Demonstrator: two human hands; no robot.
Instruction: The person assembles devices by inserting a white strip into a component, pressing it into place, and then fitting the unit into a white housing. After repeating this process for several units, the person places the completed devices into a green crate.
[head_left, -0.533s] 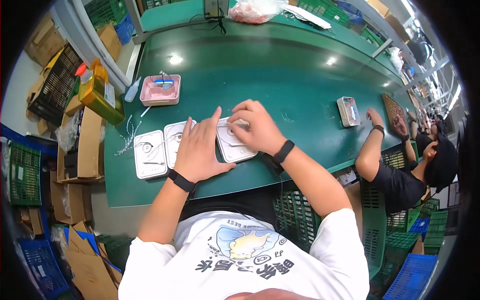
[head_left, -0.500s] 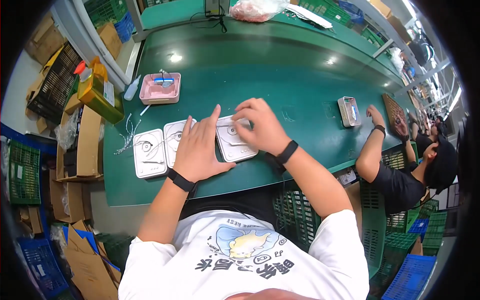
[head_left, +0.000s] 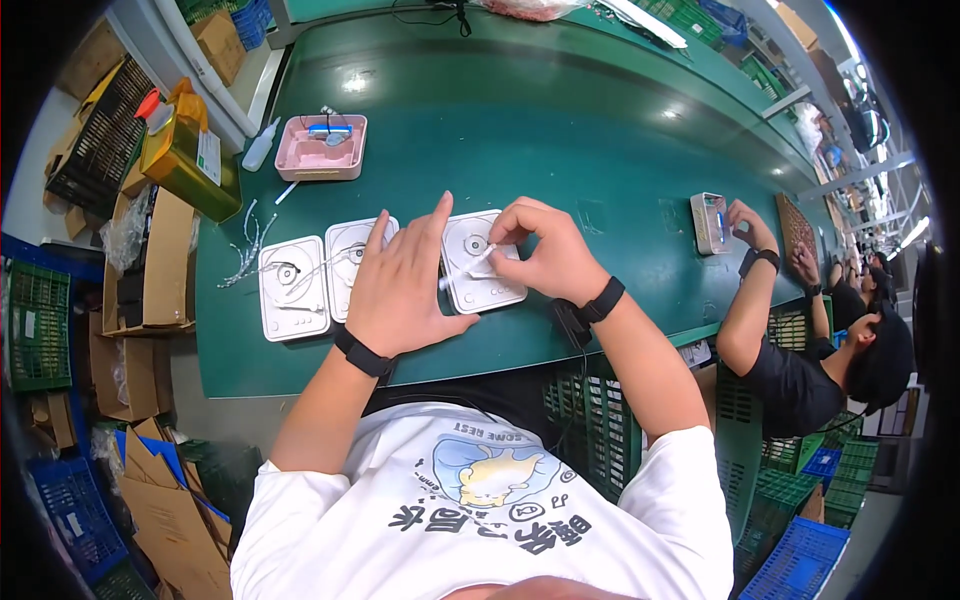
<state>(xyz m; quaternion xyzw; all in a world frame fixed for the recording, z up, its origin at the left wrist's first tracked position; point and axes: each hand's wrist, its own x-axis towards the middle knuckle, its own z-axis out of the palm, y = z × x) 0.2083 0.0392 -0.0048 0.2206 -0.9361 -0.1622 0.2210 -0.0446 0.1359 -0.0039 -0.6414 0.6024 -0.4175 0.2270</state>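
Observation:
Three white square device panels, each with a round disc and small buttons, lie in a row on the green table. My left hand [head_left: 397,290], fingers spread, covers much of the middle panel [head_left: 343,240] and reaches to the right panel [head_left: 503,292]. Thumb and fingertips of my right hand [head_left: 548,250] pinch a white cable [head_left: 465,268] over the right panel. Its exact ends are hard to make out. Thin pale wires cross the left panel [head_left: 287,318], at the far side from my right hand.
A pink box [head_left: 290,172] with a blue part inside stands at the back left, beside a small bottle [head_left: 261,146] and loose wires [head_left: 243,258]. A yellow can [head_left: 190,165] is at the left edge. At right, a co-worker's hand [head_left: 752,225] is near a pale box [head_left: 709,224].
My right hand has come down over the right panel, and its fingers now pinch the white cable. My left hand keeps its spread pose. The whole view has shifted slightly.

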